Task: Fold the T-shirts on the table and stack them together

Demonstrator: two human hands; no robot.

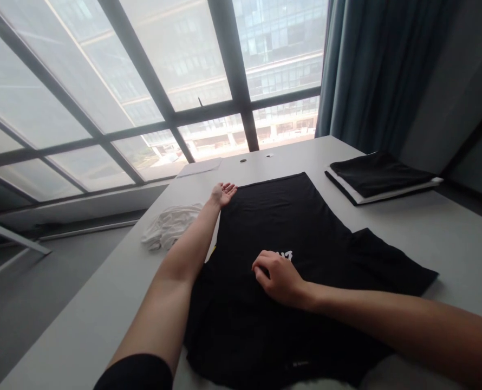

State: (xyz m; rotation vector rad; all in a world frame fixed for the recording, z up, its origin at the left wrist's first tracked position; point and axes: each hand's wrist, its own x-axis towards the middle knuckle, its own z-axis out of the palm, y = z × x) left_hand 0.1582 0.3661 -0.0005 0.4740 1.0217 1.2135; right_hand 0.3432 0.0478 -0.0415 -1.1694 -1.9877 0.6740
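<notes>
A black T-shirt (pixel 290 216) lies spread on the white table, its hem toward the window and a sleeve out to the right. White lettering (pixel 286 254) on it is partly covered by my right hand. My left hand (pixel 223 194) is at the shirt's far left corner, palm turned up and fingers stretched out; it grips nothing. Over the middle of the shirt is my right hand (pixel 280 277), its fingers curled in loosely, with no cloth seen bunched in them. Whether it touches the fabric I cannot tell.
A crumpled white cloth (pixel 170 225) lies left of my left forearm. Folded black and white garments (pixel 383 176) are stacked at the right. A flat white sheet (pixel 199 167) rests near the far edge of the table (pixel 98 319). Windows and a blue curtain (pixel 358 76) stand behind.
</notes>
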